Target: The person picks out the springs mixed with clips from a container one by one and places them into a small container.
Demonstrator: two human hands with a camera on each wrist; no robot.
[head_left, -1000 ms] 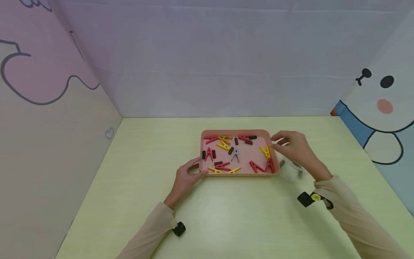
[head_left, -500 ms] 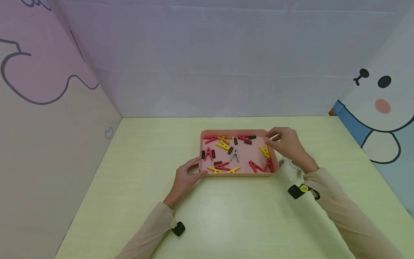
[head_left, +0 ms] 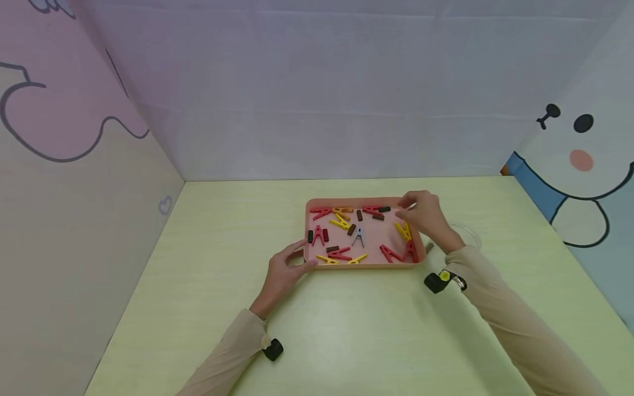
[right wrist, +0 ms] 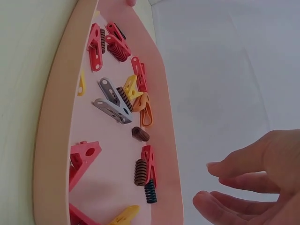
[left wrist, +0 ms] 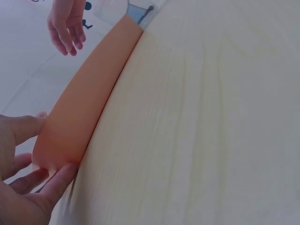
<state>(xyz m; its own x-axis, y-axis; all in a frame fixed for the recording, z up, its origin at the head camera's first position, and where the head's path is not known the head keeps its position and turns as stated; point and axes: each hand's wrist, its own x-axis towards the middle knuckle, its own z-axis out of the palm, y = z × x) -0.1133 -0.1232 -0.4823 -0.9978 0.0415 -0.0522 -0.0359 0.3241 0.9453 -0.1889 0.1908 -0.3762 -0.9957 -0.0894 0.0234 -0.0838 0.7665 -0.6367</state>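
Plastic clips (right wrist: 95,61) in red, yellow, orange and grey lie scattered among coil springs (right wrist: 140,134) inside the pink tray (head_left: 366,267), near the middle of the worktop (head_left: 346,330). At the tray's 8 o'clock the left hand (head_left: 284,271) has its grip clamped around the tray's corner. At 2 o'clock the right hand (head_left: 423,212) hovers over the rim, its grip apart, with nothing visible between thumb and fingers. The step in hand seems to be reaching for the parts while the tray is steadied; the next move would likely call for lowering the right hand and pinching 1 small piece. Tray walls look smooth and matte, with rounded corners. The grey clip (right wrist: 123,115) splays into a V; the springs are short, ribbed cylinders. Pale wood grain streaks the worktop.
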